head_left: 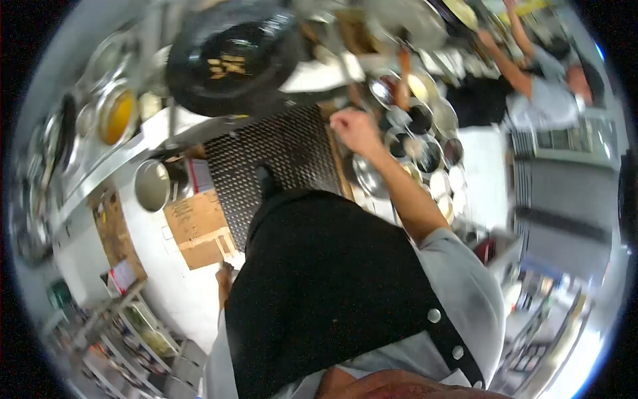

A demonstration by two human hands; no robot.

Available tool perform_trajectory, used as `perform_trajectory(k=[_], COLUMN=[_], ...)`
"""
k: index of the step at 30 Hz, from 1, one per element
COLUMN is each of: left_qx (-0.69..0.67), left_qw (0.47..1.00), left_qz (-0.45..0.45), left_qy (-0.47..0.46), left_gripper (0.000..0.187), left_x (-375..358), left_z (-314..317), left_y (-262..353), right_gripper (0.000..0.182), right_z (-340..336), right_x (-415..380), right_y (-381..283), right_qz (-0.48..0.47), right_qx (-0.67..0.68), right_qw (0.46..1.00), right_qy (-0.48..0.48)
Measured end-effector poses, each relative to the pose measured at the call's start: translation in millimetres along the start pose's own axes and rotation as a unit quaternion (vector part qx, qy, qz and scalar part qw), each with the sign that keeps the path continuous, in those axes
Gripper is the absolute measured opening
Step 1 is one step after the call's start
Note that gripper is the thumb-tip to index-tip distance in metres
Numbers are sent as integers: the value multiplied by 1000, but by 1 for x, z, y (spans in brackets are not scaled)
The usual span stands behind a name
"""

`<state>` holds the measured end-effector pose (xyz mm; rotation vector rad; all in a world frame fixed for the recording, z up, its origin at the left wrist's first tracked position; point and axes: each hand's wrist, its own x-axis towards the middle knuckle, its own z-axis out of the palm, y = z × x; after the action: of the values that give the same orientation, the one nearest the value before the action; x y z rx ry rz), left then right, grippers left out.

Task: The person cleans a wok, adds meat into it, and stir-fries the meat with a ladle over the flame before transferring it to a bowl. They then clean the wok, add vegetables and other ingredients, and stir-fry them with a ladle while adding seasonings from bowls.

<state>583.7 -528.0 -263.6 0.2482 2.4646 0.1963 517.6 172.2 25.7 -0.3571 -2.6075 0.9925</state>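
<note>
My right hand (357, 130) is stretched forward over the front of the cooking line, its fingers curled closed. Blur hides whatever it may hold. Beyond it to the left is a large black wok (232, 60) with several pale yellow-brown pieces (227, 66) in its bottom. A white cloth (322, 76) lies along the edge beside the wok. My left hand (224, 274) hangs low by my side, partly behind my black apron (325, 286). Something small and dark shows near its fingers, too blurred to name.
A bowl of orange-yellow liquid (119, 117) stands at the left counter. Several seasoning containers (425, 153) crowd the right side. Below are a dark studded floor mat (272, 153), a cardboard sheet (199, 226) and a tall pot (153, 186). Another person (545, 100) works at upper right.
</note>
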Motion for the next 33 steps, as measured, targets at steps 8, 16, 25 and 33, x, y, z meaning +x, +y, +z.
perform_trajectory(k=[8,16,25,33], left_qx=[-193,-448,-458,-244], left_qw=[977,885,853,939], left_qz=[-23,-122,-228,-235], left_qy=[-90,40,105,-53], left_gripper=[23,37,58,51], left_x=[-119,-87,-146,-271], left_z=[25,-33,26,257], left_y=[131,176,150,103], right_gripper=[17,27,21,32], right_z=[-112,-34,-58,-81], right_x=[-251,-252,-248,-151], right_y=[158,242,239,126], right_qz=[207,175,93,343], right_qx=[-224,-239,-206,417], right_qw=[952,953,969,830], right_qy=[-30,-61,-102,-141])
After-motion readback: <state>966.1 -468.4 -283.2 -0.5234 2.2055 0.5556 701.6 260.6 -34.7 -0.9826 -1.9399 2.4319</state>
